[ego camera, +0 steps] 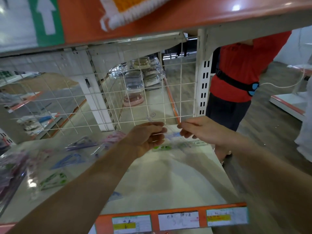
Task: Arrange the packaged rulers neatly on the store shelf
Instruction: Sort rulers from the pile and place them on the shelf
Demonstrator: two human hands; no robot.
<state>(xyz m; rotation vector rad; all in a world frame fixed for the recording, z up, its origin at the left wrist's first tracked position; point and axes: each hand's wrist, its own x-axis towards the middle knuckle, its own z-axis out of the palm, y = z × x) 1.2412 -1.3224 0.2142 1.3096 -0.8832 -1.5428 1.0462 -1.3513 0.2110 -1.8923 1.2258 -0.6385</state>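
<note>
Both my hands reach to the back of the white shelf [168,183], just in front of the wire grid [118,92]. My left hand [146,137] curls its fingers round the top edge of a clear ruler packet [175,141] with green and blue print. My right hand [199,129] pinches the same packet's upper right edge. The packet is blurred and stands tilted against the shelf back. More packaged rulers and set squares [74,157] lie scattered on the shelf's left half, with a green-printed one [52,181] nearer the front.
An orange price rail with labels [179,218] runs along the shelf's front edge. An orange shelf [152,19] overhangs above. A white slotted upright [204,85] stands at the right. A person in a red top [239,71] stands beyond it. A heap of packets [10,173] fills the far left.
</note>
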